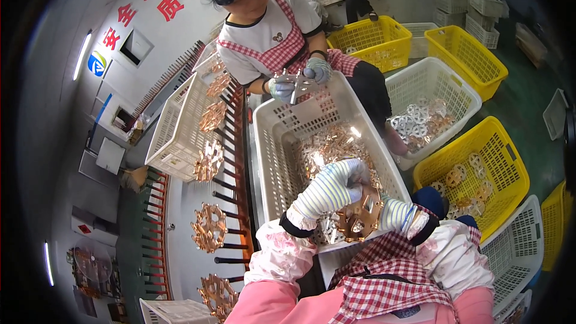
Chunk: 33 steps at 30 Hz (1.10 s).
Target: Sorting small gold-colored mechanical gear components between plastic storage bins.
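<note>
A copper-coloured openwork metal part (348, 221), with toothed edges and cut-outs, is held between my two hands above the near end of a white plastic basket (272, 165). My left hand (324, 191), in a striped knit glove, has its fingers bent in at the part's upper side. My right hand (396, 213), gloved too, grips its right edge; some of its fingers are hidden behind the part. Many small shiny metal pieces (312, 149) lie in the basket below.
Across the basket a co-worker in gloves holds a silvery metal part (300, 87). On the left, similar copper-coloured parts hang on a rack of pegs (231, 244). To the right stand a yellow basket (501, 171) and a white basket (459, 93), both with metal parts inside.
</note>
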### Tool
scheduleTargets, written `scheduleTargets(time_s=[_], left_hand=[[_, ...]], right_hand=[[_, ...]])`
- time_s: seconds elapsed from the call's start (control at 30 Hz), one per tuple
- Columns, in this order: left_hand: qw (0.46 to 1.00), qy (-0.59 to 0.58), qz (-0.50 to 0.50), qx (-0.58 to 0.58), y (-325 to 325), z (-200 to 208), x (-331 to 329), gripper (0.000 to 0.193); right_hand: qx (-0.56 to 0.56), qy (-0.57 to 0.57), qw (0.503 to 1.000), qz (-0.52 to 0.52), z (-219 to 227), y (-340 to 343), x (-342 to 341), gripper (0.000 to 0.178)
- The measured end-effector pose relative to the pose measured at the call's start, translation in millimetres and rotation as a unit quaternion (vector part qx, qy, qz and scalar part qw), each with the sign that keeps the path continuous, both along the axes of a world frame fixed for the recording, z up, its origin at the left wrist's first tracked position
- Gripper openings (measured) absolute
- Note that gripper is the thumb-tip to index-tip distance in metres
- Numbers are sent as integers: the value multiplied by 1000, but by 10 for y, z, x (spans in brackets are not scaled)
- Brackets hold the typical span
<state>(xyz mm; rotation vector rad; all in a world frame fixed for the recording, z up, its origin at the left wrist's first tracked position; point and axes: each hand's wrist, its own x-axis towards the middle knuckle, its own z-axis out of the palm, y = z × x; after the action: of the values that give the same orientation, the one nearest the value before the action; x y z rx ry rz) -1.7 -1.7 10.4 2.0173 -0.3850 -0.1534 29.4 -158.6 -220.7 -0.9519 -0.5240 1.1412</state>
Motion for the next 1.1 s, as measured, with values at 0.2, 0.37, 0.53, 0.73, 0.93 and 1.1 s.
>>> scheduleTargets(time_s=[0.2, 0.37, 0.53, 0.73, 0.93, 1.1], left_hand=[[974, 53, 146, -165, 122, -111, -2, 8], [958, 87, 176, -209, 91, -203, 5, 10], [946, -133, 281, -91, 250, 348, -78, 11], [963, 103, 241, -62, 765, 324, -69, 34], [601, -66, 551, -575, 2142, -137, -86, 81], [449, -85, 500, -736, 2494, -339, -93, 81]], right_hand=[[-262, -604, 722, -212, 1489, -52, -331, 16], [-13, -373, 882, -288, 233, 216, -249, 21], [-351, -616, 701, -77, 1674, -192, -274, 20], [116, -478, 696, -523, 1293, -258, -244, 52], [65, 163, 833, -525, 1205, -1568, 40, 30], [192, 377, 704, -571, 1050, -2005, 111, 32]])
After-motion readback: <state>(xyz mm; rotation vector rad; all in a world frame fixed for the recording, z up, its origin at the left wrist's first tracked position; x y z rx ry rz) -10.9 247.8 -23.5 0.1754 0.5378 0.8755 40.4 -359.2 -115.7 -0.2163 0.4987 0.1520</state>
